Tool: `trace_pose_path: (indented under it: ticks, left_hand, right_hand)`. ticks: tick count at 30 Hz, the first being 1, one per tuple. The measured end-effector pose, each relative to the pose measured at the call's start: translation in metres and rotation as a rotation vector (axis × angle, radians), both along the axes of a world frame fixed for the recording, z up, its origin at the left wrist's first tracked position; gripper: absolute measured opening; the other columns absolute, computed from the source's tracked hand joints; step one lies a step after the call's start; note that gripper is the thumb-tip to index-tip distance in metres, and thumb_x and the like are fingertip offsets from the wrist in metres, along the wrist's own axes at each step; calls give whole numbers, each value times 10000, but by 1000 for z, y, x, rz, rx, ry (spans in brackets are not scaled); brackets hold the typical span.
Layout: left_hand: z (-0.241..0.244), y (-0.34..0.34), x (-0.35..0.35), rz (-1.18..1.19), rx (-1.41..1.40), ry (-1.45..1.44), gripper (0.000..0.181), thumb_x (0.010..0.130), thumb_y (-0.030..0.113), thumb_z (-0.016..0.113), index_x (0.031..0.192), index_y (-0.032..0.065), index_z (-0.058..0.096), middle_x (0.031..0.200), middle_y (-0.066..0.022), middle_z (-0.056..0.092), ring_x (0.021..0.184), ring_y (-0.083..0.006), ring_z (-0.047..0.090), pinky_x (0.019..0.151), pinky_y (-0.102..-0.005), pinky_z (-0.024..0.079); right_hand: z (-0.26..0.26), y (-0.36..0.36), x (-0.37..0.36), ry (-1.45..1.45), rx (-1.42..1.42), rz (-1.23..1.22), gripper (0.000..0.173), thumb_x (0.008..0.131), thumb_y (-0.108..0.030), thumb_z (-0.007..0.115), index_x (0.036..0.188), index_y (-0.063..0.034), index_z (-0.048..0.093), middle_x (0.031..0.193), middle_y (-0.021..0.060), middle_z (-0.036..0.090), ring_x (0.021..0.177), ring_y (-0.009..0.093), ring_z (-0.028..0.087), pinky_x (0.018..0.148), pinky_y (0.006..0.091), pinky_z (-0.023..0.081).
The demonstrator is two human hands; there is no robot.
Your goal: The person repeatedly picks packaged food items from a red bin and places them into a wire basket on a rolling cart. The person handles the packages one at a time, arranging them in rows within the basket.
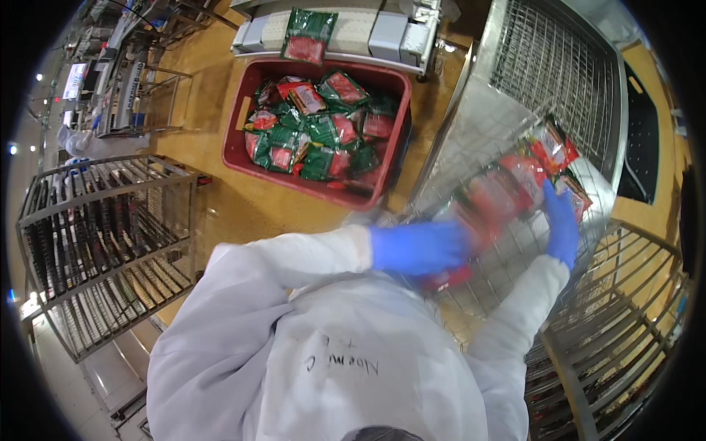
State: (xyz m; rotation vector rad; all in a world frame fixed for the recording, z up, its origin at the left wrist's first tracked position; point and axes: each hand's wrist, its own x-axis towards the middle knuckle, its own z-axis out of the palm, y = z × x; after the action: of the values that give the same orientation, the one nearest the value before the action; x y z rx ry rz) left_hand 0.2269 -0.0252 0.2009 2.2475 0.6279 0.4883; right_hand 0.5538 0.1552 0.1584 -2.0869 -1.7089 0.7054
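Observation:
My left hand (pixel 422 248), in a blue glove, is blurred over the near end of a row of red plastic packets (pixel 485 198). Whether it grips one of them is hard to tell through the blur. The packets lie on a wire grid (pixel 482 281) in front of me, slanting toward the upper right. My right hand (pixel 562 226), also blue-gloved, has its fingers extended beside the far packets. Its fingertips are against or very near a red packet with a pale label (pixel 551 146). Another packet (pixel 576 195) lies just beyond those fingers.
A red bin (pixel 234 129) holds many green-and-red packets. Above it, one packet (pixel 306 38) hangs over the end of a conveyor (pixel 353 30). Stacked wire grids (pixel 551 71) lie at upper right. Metal racks stand left (pixel 110 231) and lower right (pixel 612 320).

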Motion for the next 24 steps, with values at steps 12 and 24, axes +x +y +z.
trace_pose_path:
  ticks: [12,24]
  left_hand:
    - [-205,115,-370,1358,-456,132,731,899,412,781,1434,-14,525,1404,-212,601,1329,-345,530,1143,-426,384]
    - [-16,43,-254,1036,-883,-331,472,866,-2,760,1313,2,610,1198,-69,697,1124,-178,639,1039,-339,488]
  right_hand:
    - [-143,-46,-484,-703,-284,810,683,918,-236,673,1525,-96,395,1314,243,621,1258,446,579,733,521,582]
    - [132,-122,-102,1116,-547,-29,451,937,-94,688,1362,42,621,1268,107,706,1134,192,677,1017,350,526]
